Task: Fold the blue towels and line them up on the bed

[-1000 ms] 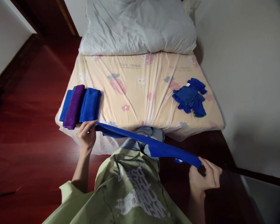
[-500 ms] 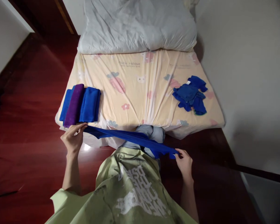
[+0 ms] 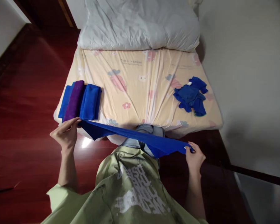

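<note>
A blue towel (image 3: pixel 133 134) is stretched between my two hands, in front of the bed's near edge. My left hand (image 3: pixel 66 132) pinches one end, close to the folded towels. At the other end, lower and to the right, my right hand (image 3: pixel 194 155) grips a corner where a small white tag shows. The cloth hangs in a long narrow band with loose points drooping below. On the bed's left side lie several folded blue towels (image 3: pixel 91 102), with a folded purple towel (image 3: pixel 74 101) among them. A crumpled heap of blue cloths (image 3: pixel 190 95) lies on the right side.
The bed (image 3: pixel 140 93) has a pale yellow sheet with carrot and rabbit prints. A grey-white quilt (image 3: pixel 140 26) is bunched across its far end. A white wall (image 3: pixel 247 77) stands to the right, and dark red floor (image 3: pixel 30 93) lies to the left.
My hands have moved further apart, the left one going left and slightly up, the right one going right. The blue towel is now pulled longer and straighter.
</note>
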`<act>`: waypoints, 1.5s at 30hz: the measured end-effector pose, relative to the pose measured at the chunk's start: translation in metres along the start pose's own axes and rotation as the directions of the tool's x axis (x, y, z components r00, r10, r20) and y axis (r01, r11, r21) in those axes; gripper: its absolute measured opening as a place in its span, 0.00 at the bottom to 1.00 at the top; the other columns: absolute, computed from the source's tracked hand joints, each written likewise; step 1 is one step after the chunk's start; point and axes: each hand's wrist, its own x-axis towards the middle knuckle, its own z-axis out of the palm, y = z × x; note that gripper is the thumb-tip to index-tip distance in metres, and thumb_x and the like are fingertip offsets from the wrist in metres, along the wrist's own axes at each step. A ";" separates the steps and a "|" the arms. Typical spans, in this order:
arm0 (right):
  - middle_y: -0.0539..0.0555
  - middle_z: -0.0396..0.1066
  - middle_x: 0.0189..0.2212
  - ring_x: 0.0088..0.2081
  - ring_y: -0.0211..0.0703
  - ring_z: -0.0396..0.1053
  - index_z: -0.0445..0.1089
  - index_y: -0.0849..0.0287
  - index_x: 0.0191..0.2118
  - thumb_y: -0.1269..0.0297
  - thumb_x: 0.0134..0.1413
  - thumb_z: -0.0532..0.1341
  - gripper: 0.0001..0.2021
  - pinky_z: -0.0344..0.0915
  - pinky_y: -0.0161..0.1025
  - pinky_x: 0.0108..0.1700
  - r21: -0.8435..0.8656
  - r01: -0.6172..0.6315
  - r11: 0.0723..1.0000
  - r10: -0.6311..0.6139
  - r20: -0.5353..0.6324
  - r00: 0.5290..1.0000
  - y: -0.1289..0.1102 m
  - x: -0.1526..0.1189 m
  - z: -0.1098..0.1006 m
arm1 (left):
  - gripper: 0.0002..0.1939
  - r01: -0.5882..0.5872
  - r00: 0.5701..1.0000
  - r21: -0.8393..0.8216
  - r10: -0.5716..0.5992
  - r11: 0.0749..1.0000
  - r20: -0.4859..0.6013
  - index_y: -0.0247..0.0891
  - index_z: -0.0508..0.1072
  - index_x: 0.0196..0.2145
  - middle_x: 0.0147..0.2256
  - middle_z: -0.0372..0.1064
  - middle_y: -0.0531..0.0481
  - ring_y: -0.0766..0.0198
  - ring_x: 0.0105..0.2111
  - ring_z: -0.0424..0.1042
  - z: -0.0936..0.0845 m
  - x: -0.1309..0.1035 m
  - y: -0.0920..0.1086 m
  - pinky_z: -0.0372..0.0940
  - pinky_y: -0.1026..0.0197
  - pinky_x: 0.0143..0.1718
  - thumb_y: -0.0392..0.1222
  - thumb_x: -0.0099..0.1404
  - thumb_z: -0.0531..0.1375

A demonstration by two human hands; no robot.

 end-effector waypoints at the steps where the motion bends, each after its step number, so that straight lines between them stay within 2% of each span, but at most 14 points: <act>1: 0.63 0.80 0.41 0.42 0.58 0.79 0.79 0.60 0.43 0.50 0.57 0.63 0.19 0.74 0.48 0.48 0.021 -0.016 1.000 0.015 0.044 0.999 -0.002 0.008 -0.002 | 0.07 0.026 1.000 -0.022 -0.026 0.999 -0.012 0.50 0.84 0.41 0.33 0.81 0.51 0.61 0.29 0.79 0.004 0.004 0.001 0.69 0.55 0.31 0.42 0.65 0.69; 4: 0.59 0.79 0.32 0.34 0.54 0.77 0.79 0.59 0.34 0.42 0.46 0.71 0.22 0.75 0.45 0.39 0.100 -0.076 0.992 0.052 0.216 0.975 -0.005 0.026 -0.004 | 0.07 0.098 0.994 -0.096 -0.101 0.991 -0.035 0.46 0.84 0.42 0.36 0.81 0.47 0.60 0.31 0.80 0.016 0.015 -0.002 0.72 0.54 0.33 0.43 0.66 0.68; 7: 0.59 0.79 0.30 0.33 0.53 0.77 0.80 0.59 0.31 0.39 0.37 0.75 0.25 0.76 0.44 0.36 0.181 -0.121 0.976 0.060 0.311 0.948 -0.003 0.031 -0.006 | 0.07 0.100 0.992 -0.094 -0.106 0.991 -0.063 0.43 0.84 0.41 0.36 0.81 0.45 0.59 0.33 0.80 0.019 0.025 -0.008 0.73 0.52 0.36 0.44 0.65 0.69; 13: 0.60 0.82 0.40 0.43 0.58 0.80 0.83 0.58 0.37 0.43 0.45 0.72 0.22 0.77 0.51 0.51 0.299 -0.171 0.939 0.035 0.410 0.911 0.021 0.026 -0.028 | 0.07 0.015 0.997 -0.029 -0.017 0.999 -0.070 0.43 0.84 0.42 0.37 0.81 0.46 0.59 0.35 0.80 0.008 0.039 -0.001 0.73 0.53 0.39 0.42 0.67 0.67; 16: 0.58 0.81 0.42 0.44 0.57 0.80 0.83 0.57 0.39 0.44 0.52 0.69 0.20 0.75 0.51 0.54 0.258 -0.091 0.962 -0.005 0.351 0.936 0.028 0.037 -0.038 | 0.06 -0.066 0.994 0.000 0.066 0.998 -0.087 0.43 0.85 0.39 0.34 0.81 0.47 0.57 0.35 0.81 0.011 0.047 0.009 0.73 0.53 0.39 0.39 0.65 0.67; 18: 0.58 0.82 0.42 0.42 0.56 0.80 0.83 0.57 0.41 0.44 0.55 0.66 0.21 0.75 0.49 0.52 0.174 0.006 0.985 -0.051 0.257 0.965 0.025 0.053 -0.042 | 0.08 -0.120 0.992 0.007 0.121 0.993 -0.030 0.43 0.84 0.41 0.37 0.81 0.47 0.58 0.38 0.81 0.016 0.055 0.014 0.74 0.53 0.42 0.38 0.67 0.64; 21: 0.59 0.81 0.34 0.34 0.52 0.78 0.83 0.59 0.38 0.44 0.57 0.65 0.21 0.75 0.44 0.43 0.040 0.126 0.991 -0.128 0.071 0.989 0.011 0.082 -0.047 | 0.12 -0.143 0.990 0.009 0.143 0.990 0.017 0.44 0.84 0.44 0.40 0.81 0.49 0.59 0.40 0.81 0.024 0.074 0.019 0.74 0.52 0.45 0.36 0.67 0.61; 24: 0.58 0.80 0.29 0.29 0.49 0.76 0.82 0.59 0.34 0.45 0.58 0.66 0.20 0.73 0.41 0.38 0.016 0.200 0.980 -0.199 -0.047 0.979 -0.008 0.108 -0.055 | 0.15 -0.127 0.991 0.002 0.127 0.992 0.039 0.40 0.82 0.45 0.40 0.81 0.49 0.57 0.42 0.81 0.030 0.094 0.024 0.74 0.50 0.43 0.38 0.67 0.57; 28: 0.56 0.80 0.30 0.28 0.48 0.76 0.82 0.59 0.37 0.50 0.59 0.65 0.16 0.73 0.42 0.38 0.055 0.240 0.969 -0.239 -0.037 0.970 -0.024 0.129 -0.065 | 0.16 -0.011 0.998 -0.033 0.013 0.999 0.060 0.34 0.82 0.43 0.37 0.81 0.45 0.51 0.42 0.82 0.035 0.104 0.028 0.75 0.46 0.43 0.40 0.63 0.57; 32: 0.54 0.77 0.25 0.24 0.45 0.74 0.81 0.61 0.43 0.53 0.61 0.64 0.16 0.74 0.41 0.34 0.190 0.199 0.961 -0.203 0.001 0.979 -0.027 0.139 -0.070 | 0.12 0.189 0.981 -0.114 -0.181 0.975 0.074 0.42 0.83 0.40 0.36 0.81 0.48 0.46 0.44 0.81 0.038 0.098 0.029 0.76 0.44 0.49 0.43 0.62 0.62; 35: 0.54 0.77 0.26 0.26 0.45 0.76 0.80 0.61 0.44 0.53 0.60 0.64 0.16 0.75 0.40 0.32 0.324 0.151 0.934 -0.159 -0.002 0.987 -0.030 0.142 -0.071 | 0.13 0.180 0.982 -0.187 -0.167 0.966 0.086 0.43 0.83 0.43 0.39 0.81 0.50 0.46 0.46 0.81 0.039 0.098 0.029 0.75 0.45 0.52 0.47 0.62 0.65; 38: 0.56 0.79 0.32 0.32 0.47 0.79 0.79 0.61 0.42 0.53 0.58 0.67 0.15 0.78 0.41 0.36 0.407 0.124 0.905 -0.124 -0.025 0.992 -0.035 0.145 -0.072 | 0.17 0.192 0.981 -0.233 -0.181 0.953 0.069 0.37 0.83 0.42 0.36 0.81 0.47 0.45 0.41 0.82 0.040 0.104 0.030 0.77 0.41 0.48 0.48 0.58 0.68; 42: 0.56 0.79 0.32 0.33 0.47 0.80 0.79 0.61 0.41 0.54 0.56 0.69 0.15 0.80 0.43 0.41 0.481 0.117 0.869 -0.083 -0.091 0.992 -0.040 0.150 -0.079 | 0.19 0.213 0.969 -0.193 -0.182 0.958 0.168 0.37 0.81 0.47 0.38 0.80 0.44 0.46 0.40 0.82 0.037 0.111 0.025 0.77 0.43 0.45 0.48 0.60 0.67; 45: 0.56 0.78 0.31 0.32 0.47 0.80 0.79 0.61 0.40 0.53 0.55 0.70 0.15 0.79 0.43 0.41 0.469 0.090 0.879 -0.054 -0.091 0.994 -0.042 0.153 -0.087 | 0.17 0.227 0.967 -0.163 -0.203 0.960 0.153 0.37 0.82 0.41 0.33 0.79 0.45 0.45 0.37 0.82 0.033 0.113 0.019 0.78 0.45 0.39 0.48 0.55 0.68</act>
